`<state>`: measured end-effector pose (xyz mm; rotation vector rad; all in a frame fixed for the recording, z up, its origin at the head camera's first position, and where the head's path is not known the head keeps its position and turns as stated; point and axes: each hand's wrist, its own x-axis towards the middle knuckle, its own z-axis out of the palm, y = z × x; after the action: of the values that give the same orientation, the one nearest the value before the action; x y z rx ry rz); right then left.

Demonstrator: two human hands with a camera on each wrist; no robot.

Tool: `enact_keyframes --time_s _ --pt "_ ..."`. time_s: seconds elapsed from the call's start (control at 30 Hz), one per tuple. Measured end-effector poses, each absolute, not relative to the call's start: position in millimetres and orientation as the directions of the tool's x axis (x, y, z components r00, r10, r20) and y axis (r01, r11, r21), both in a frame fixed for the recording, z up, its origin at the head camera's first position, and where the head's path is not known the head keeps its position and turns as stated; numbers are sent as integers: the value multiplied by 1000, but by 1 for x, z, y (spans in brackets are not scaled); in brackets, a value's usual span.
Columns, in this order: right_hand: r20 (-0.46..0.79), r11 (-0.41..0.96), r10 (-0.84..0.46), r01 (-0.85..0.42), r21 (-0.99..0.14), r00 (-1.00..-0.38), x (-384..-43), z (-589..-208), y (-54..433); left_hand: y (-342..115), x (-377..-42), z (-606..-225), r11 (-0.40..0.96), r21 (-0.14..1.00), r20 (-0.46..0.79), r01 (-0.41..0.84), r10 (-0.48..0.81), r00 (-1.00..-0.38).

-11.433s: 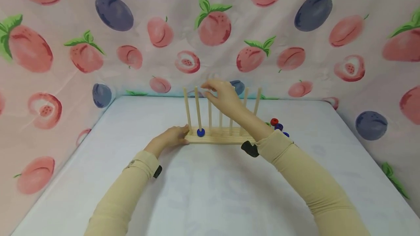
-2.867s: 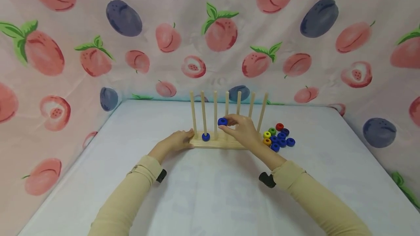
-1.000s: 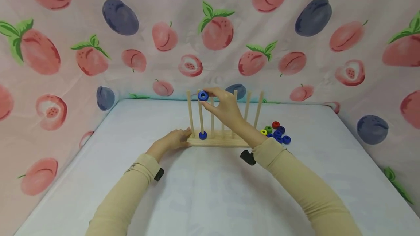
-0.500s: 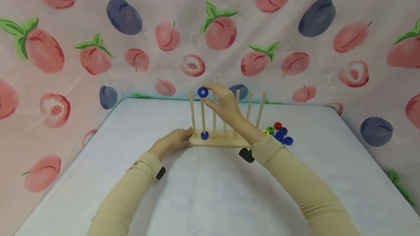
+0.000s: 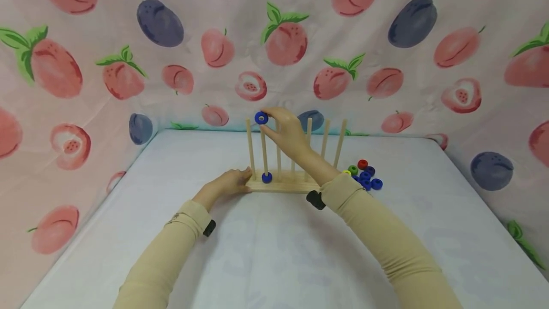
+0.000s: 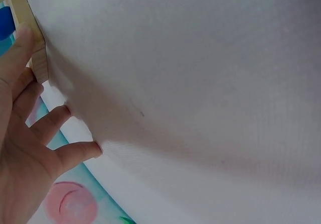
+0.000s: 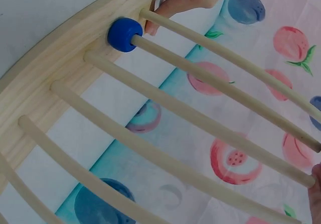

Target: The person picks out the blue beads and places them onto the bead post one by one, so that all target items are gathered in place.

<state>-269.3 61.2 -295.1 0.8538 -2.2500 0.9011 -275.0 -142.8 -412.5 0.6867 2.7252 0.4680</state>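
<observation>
Right hand point(image 5: 286, 132), raised over the stand, pinches a blue ring point(image 5: 257, 118) between thumb and fingertips, right at the top of the second peg point(image 5: 264, 151) from the left. Whether the tip of that peg is already inside the hole I cannot tell; the ring hides it in the head view and is out of sight in the right wrist view. Left hand point(image 5: 231, 182), below and to the left of the right one, holds the end of the wooden stand point(image 5: 274, 186) between thumb and finger, with its other fingers spread out; it seems to be there to keep the stand steady.

The work looks to be at an early stage. Straight below the right hand, one blue bead point(image 5: 267, 178) sits at the foot of that same peg, and I see none on the other six, though the right arm covers some of their lower parts. The held ring would probably make two on this peg.

Much is left. Past the right forearm, to the right hand's right, more rings lie loose on the desk point(image 5: 240, 252): a red ring point(image 5: 362, 164), a green ring point(image 5: 352, 169), a yellow ring point(image 5: 346, 172) and several blue rings point(image 5: 376, 184). The sleeve point(image 5: 343, 192) hides part of that pile, so I cannot count it fully.
</observation>
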Motion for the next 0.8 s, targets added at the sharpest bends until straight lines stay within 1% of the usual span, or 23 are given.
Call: enact_keyframes --time_s 0.13,0.23,0.33,0.57,0.8 --pt "660 613 -323 -681 -400 -679 -270 -294 58 -142 -276 -414 830 382 -202 407 504 -840" --pt "641 609 -310 -664 -433 -702 -270 -293 55 -143 -277 -415 837 378 -210 395 493 -844" --pt "625 605 -313 -657 -449 -715 -269 -291 52 -144 -277 -416 846 375 -217 379 478 -851" --pt "579 620 -309 -621 -479 -755 -266 -286 50 -146 -275 -416 838 377 -209 394 492 -845" --pt "554 638 -308 -600 -483 -773 -265 -281 51 -143 -274 -413 849 396 -235 350 462 -855"
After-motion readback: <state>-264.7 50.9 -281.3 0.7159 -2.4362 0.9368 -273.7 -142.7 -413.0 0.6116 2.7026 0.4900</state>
